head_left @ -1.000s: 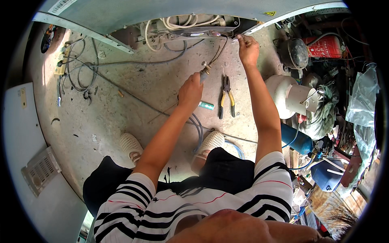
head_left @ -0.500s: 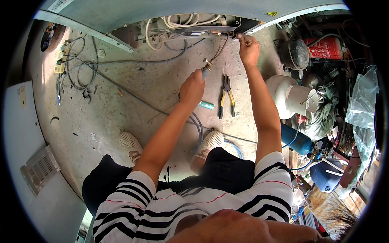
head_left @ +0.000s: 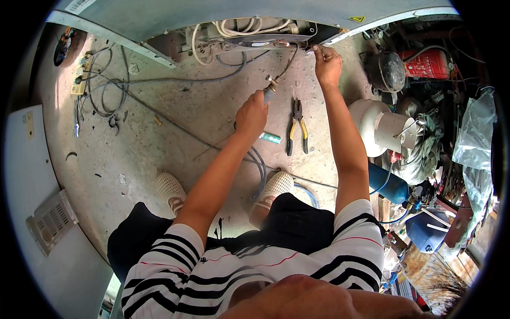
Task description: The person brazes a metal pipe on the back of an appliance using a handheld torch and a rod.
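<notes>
With the middle of my view as the clock's centre, I am seeing the cream shoes [head_left: 280, 185] resting on the concrete floor [head_left: 196, 103] at 5 and 8 o'clock. A grey hose [head_left: 262, 169] is curving just beside the right shoe. At 1 o'clock a small green cylinder [head_left: 272, 138] is lying near the left wrist, and at 2 the pliers [head_left: 297, 112] are lying untouched, yellow-and-black handles spreading toward me.

At 12 o'clock my left hand [head_left: 251, 114] is clamping its fingers around the grey handle of a torch-like tool [head_left: 270, 95]. The tool is tilting away from me toward 1, its brass fittings showing beyond the fist and its thin dark neck running on to the appliance [head_left: 255, 16]; I am not making out whether the tip is touching. At 1 o'clock my right hand [head_left: 328, 65] is holding thumb and forefinger together at the edge of the appliance's open base; whether anything thin is sitting between them, I am unable to tell.

Farther out, a white tank [head_left: 362, 119] is standing between 2 and 3, a red tank [head_left: 427, 63] is showing at 2, and a power strip [head_left: 81, 77] is lying at 10 beside looping cables [head_left: 126, 82].
</notes>
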`<control>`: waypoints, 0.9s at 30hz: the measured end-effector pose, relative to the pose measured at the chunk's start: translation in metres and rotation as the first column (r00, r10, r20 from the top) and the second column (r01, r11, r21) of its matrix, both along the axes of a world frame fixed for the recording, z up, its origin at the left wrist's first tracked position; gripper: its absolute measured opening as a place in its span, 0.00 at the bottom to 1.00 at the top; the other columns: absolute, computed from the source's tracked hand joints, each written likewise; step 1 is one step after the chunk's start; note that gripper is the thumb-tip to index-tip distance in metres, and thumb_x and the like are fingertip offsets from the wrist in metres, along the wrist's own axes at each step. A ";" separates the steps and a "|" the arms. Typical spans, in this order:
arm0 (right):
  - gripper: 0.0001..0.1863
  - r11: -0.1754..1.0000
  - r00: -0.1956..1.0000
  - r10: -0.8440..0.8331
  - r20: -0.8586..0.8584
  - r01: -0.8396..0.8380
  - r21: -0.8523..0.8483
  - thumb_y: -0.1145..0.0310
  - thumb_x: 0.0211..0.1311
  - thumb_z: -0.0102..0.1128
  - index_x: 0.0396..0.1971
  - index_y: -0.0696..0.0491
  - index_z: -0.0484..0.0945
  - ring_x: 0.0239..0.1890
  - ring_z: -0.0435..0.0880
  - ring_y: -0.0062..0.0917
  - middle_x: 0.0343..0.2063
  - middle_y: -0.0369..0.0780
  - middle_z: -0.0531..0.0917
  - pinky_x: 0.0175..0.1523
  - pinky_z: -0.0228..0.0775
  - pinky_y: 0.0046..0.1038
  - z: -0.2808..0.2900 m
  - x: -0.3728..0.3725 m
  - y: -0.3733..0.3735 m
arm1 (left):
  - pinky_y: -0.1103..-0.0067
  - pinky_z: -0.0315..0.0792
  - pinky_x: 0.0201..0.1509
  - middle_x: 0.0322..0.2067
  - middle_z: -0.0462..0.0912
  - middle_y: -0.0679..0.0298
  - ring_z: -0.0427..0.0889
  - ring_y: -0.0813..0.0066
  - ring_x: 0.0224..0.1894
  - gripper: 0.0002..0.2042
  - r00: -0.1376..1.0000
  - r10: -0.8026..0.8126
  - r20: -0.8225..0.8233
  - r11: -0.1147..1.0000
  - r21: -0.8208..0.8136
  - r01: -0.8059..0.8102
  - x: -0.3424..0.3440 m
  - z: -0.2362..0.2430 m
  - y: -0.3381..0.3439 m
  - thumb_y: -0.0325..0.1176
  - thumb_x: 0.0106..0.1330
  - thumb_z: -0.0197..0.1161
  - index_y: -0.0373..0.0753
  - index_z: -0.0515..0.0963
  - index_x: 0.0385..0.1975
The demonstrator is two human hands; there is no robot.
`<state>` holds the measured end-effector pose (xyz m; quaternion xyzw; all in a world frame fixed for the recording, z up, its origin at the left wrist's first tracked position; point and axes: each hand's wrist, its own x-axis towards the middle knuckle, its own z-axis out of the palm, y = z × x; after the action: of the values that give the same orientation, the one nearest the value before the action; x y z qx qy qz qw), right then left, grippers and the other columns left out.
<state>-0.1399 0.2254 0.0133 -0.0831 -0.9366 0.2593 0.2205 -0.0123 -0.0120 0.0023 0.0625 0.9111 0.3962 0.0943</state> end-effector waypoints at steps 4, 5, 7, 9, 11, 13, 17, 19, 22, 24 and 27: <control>0.10 0.999 1.000 -0.020 -0.014 0.021 0.030 0.57 0.60 0.65 0.33 0.45 0.88 0.41 0.79 0.38 0.36 0.38 0.86 0.51 0.69 0.34 0.003 0.002 -0.002 | 0.59 0.73 0.40 0.38 0.80 0.47 0.80 0.46 0.39 0.13 1.000 -0.002 0.006 1.000 0.010 0.002 0.000 0.001 0.000 0.36 0.68 0.57 0.35 0.66 0.44; 0.10 0.999 0.999 -0.027 -0.023 0.028 0.042 0.57 0.60 0.65 0.33 0.45 0.88 0.41 0.79 0.38 0.36 0.37 0.86 0.51 0.69 0.34 0.003 0.002 -0.003 | 0.59 0.73 0.40 0.38 0.80 0.48 0.80 0.45 0.39 0.13 1.000 -0.001 0.004 1.000 0.012 0.001 0.000 0.001 0.000 0.36 0.69 0.57 0.35 0.66 0.44; 0.10 0.998 0.999 -0.037 -0.023 0.038 0.045 0.56 0.59 0.65 0.33 0.45 0.88 0.42 0.79 0.38 0.36 0.38 0.86 0.52 0.69 0.34 0.005 0.003 -0.004 | 0.59 0.73 0.40 0.38 0.80 0.48 0.80 0.45 0.39 0.12 1.000 0.002 0.000 1.000 0.016 -0.002 0.000 0.000 0.001 0.36 0.69 0.56 0.35 0.67 0.44; 0.10 0.998 0.999 -0.043 -0.018 0.043 0.044 0.56 0.59 0.65 0.33 0.45 0.88 0.42 0.79 0.38 0.36 0.38 0.86 0.52 0.69 0.34 0.006 0.003 -0.004 | 0.59 0.73 0.40 0.38 0.80 0.48 0.79 0.45 0.39 0.12 1.000 0.001 0.010 1.000 0.009 -0.001 0.000 0.001 0.001 0.37 0.69 0.56 0.35 0.66 0.44; 0.10 0.998 0.999 -0.045 -0.009 0.045 0.039 0.56 0.59 0.65 0.34 0.44 0.88 0.42 0.79 0.38 0.36 0.38 0.86 0.52 0.69 0.34 0.007 0.003 -0.004 | 0.59 0.73 0.40 0.38 0.80 0.48 0.79 0.45 0.39 0.12 1.000 0.000 0.013 1.000 0.006 -0.001 0.000 0.001 0.001 0.37 0.69 0.56 0.35 0.66 0.43; 0.10 0.998 0.999 -0.051 0.005 0.051 0.034 0.57 0.59 0.65 0.34 0.44 0.88 0.42 0.79 0.38 0.36 0.38 0.86 0.52 0.69 0.34 0.008 0.004 -0.006 | 0.59 0.73 0.40 0.38 0.80 0.48 0.79 0.46 0.39 0.12 1.000 0.000 0.009 1.000 0.007 0.000 0.000 0.001 0.001 0.37 0.69 0.56 0.35 0.66 0.43; 0.09 0.999 0.999 -0.045 -0.008 0.045 0.031 0.57 0.59 0.65 0.34 0.44 0.88 0.42 0.79 0.38 0.37 0.38 0.86 0.52 0.69 0.34 0.007 0.003 -0.006 | 0.59 0.73 0.40 0.38 0.80 0.48 0.79 0.46 0.39 0.12 1.000 0.000 0.015 1.000 0.014 0.000 0.000 0.003 0.002 0.37 0.69 0.56 0.35 0.66 0.43; 0.09 0.998 0.999 -0.043 -0.019 0.044 0.036 0.57 0.59 0.65 0.33 0.45 0.88 0.42 0.79 0.37 0.37 0.38 0.86 0.52 0.70 0.34 0.008 0.004 -0.006 | 0.59 0.73 0.40 0.38 0.80 0.47 0.79 0.46 0.39 0.12 1.000 0.000 0.016 1.000 0.013 0.000 0.000 0.004 0.002 0.36 0.69 0.56 0.35 0.66 0.43; 0.09 0.998 0.998 -0.058 -0.030 0.059 0.013 0.58 0.59 0.66 0.32 0.45 0.88 0.42 0.80 0.37 0.36 0.39 0.86 0.51 0.70 0.34 0.009 0.005 -0.006 | 0.58 0.73 0.40 0.38 0.80 0.47 0.80 0.45 0.39 0.12 1.000 0.006 0.020 1.000 0.018 -0.006 0.001 0.005 0.002 0.36 0.69 0.56 0.35 0.66 0.43; 0.09 0.996 0.995 -0.084 -0.045 0.085 0.026 0.58 0.59 0.66 0.32 0.45 0.88 0.41 0.80 0.37 0.35 0.39 0.86 0.50 0.71 0.34 0.011 0.006 -0.006 | 0.58 0.73 0.40 0.38 0.80 0.47 0.80 0.45 0.39 0.12 1.000 0.007 0.013 0.999 0.033 -0.007 0.002 0.004 0.002 0.37 0.69 0.56 0.35 0.66 0.43; 0.09 0.989 0.989 -0.125 -0.074 0.131 0.070 0.58 0.58 0.67 0.31 0.46 0.88 0.41 0.80 0.37 0.33 0.39 0.86 0.49 0.71 0.35 0.015 0.012 -0.006 | 0.58 0.73 0.40 0.38 0.80 0.47 0.80 0.45 0.39 0.12 1.000 0.009 0.010 0.999 0.039 -0.009 0.002 0.003 0.001 0.37 0.69 0.56 0.35 0.66 0.43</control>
<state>-0.1279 0.2193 0.0284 -0.1257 -0.9302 0.2121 0.2720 -0.0103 -0.0110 0.0056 0.0583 0.9031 0.4146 0.0958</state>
